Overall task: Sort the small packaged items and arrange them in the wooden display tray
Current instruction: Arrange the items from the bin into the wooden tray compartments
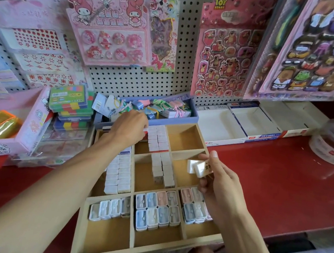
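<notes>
Wooden display tray [101, 252] overhangs the red shelf [273, 173] edge toward the person; its nearest cells hold pastel cased items [157, 210] in rows. Above the tray's right middle cell, right hand [221, 184] pinches two white wrapped packets [198, 167] between thumb and fingers. At the tray's far left, left hand [131, 124] reaches down beside the red-and-white packet row [158, 139]; fingers hidden, grasp cannot be told. Behind the tray: blue bin [193, 114] of loose items.

Risk: the two-packet pinch looks loose and one may slip into the wrong cell. Leaning on the overhanging tray could tip it.
</notes>
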